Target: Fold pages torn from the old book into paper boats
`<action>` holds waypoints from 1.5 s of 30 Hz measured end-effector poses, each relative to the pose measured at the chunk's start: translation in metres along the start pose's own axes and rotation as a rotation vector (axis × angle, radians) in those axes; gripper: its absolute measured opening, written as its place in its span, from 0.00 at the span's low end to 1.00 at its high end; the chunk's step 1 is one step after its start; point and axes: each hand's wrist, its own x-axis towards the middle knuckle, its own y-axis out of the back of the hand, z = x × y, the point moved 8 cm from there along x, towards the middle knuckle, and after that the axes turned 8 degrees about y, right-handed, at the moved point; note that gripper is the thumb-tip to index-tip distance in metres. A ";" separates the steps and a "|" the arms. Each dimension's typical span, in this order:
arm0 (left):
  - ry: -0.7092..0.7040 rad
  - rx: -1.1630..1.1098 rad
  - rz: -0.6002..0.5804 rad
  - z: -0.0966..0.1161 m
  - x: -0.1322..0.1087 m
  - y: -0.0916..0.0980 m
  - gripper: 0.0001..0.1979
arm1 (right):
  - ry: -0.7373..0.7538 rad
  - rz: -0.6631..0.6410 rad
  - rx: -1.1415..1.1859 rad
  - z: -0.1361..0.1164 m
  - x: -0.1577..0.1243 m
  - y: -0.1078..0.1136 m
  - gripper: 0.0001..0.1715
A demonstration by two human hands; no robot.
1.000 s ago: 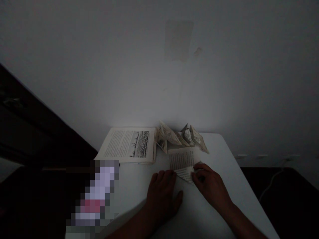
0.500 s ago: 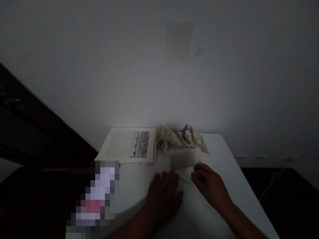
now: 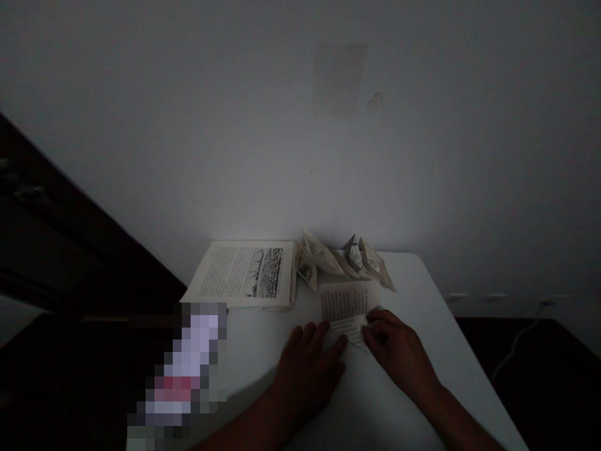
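A printed sheet of paper [image 3: 345,302], its near part folded over into a slanted flap, lies on the white table in front of me. My left hand [image 3: 310,360] rests flat at the sheet's near left side, fingers spread, with a fingertip touching the folded flap. At the right edge, my right hand [image 3: 397,344] pinches the flap between thumb and fingers. Behind the sheet stand several folded paper boats [image 3: 322,254], made from printed pages and crowded together.
A stack of printed pages [image 3: 239,275] with a picture on top lies at the table's back left. A blurred-out pale object [image 3: 190,360] is at the left table edge. The wall [image 3: 235,156] rises behind the table [image 3: 413,275]; a white cable [image 3: 516,351] hangs at the right.
A finger of my left hand has stretched forward onto the folded flap. My right hand keeps its pinch at the flap's right edge. The view has shifted very slightly.
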 end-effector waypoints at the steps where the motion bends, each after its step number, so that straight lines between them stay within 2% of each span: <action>1: -0.001 -0.003 -0.007 0.000 0.000 0.001 0.20 | 0.002 0.001 0.000 0.000 0.000 0.000 0.16; 6: -0.022 -0.024 -0.023 0.000 0.001 0.006 0.20 | 0.011 0.004 -0.011 -0.001 0.000 0.001 0.16; 11: -0.017 -0.045 -0.028 -0.001 0.000 0.004 0.20 | -0.018 -0.068 -0.065 -0.002 0.003 0.002 0.16; 17: -0.009 -0.073 -0.031 -0.003 -0.001 0.003 0.20 | -0.071 -0.100 -0.155 -0.003 0.007 0.005 0.10; 22: 0.004 -0.094 -0.040 -0.004 0.000 0.006 0.23 | -0.139 -0.177 -0.167 -0.005 0.009 -0.003 0.16; 28: 0.019 -0.096 -0.037 -0.004 0.001 0.005 0.23 | -0.218 -0.204 -0.239 -0.007 0.014 -0.006 0.23; 35: 0.004 -0.081 -0.013 -0.004 -0.001 0.004 0.23 | -0.202 -0.281 -0.236 0.000 0.015 -0.007 0.20; 45: -0.007 -0.077 -0.002 -0.004 0.000 0.008 0.23 | -0.233 -0.326 -0.220 0.023 0.000 -0.003 0.20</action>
